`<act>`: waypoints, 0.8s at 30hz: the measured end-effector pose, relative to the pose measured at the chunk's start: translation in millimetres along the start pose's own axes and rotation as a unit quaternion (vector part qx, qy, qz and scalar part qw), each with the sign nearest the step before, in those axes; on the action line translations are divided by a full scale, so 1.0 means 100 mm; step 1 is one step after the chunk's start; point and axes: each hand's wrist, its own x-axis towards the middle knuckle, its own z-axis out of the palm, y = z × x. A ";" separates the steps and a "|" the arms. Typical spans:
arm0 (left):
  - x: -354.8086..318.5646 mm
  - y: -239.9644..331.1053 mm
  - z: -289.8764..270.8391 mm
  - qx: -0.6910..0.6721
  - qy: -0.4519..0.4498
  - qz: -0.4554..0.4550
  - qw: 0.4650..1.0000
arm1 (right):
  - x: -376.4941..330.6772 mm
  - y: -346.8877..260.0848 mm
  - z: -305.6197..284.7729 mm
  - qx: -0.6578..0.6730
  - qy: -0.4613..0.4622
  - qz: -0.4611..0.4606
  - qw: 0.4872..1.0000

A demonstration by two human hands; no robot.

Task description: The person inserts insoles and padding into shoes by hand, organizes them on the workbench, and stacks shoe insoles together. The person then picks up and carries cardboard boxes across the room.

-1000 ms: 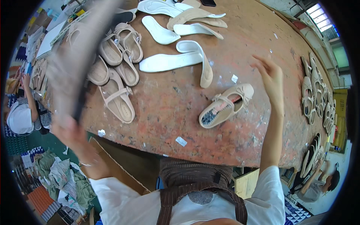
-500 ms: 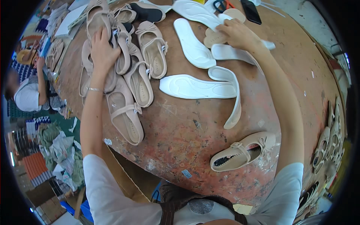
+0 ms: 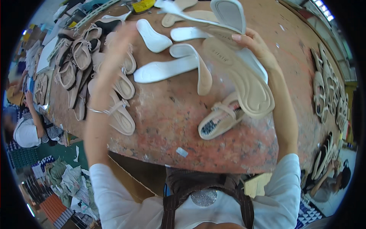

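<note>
My left hand [image 3: 120,45] is raised and blurred over the row of beige strap shoes [image 3: 122,114] along the left of the worn reddish table [image 3: 244,145]; I cannot tell its grip. Further right, my right hand [image 3: 255,47] pinches a beige insole [image 3: 244,82], held above the half-made shoe [image 3: 221,120] near the table's front edge

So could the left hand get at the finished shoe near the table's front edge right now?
Probably yes: the left hand is blurred, apparently empty, and bare tabletop lies between it and the beige shoe; only the held insole overhangs its heel.
</note>
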 end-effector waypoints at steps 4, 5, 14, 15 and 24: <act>-0.39 0.46 1.44 -0.479 -0.084 -0.199 0.851 | -0.59 0.13 0.28 0.183 -0.021 0.049 0.982; -0.45 0.56 1.60 -0.529 -0.076 -0.192 0.823 | -0.71 0.18 0.32 0.205 -0.015 0.045 0.978; -0.80 0.79 2.77 -0.452 0.202 -0.019 0.869 | -1.28 0.48 0.16 0.329 0.072 -0.009 0.942; -0.75 0.75 2.79 -0.403 0.225 0.002 0.887 | -1.31 0.54 0.10 0.319 0.102 0.007 0.942; 0.91 -0.04 0.88 -0.243 0.222 -0.066 0.942 | -2.15 0.82 -1.18 0.297 0.226 0.013 0.928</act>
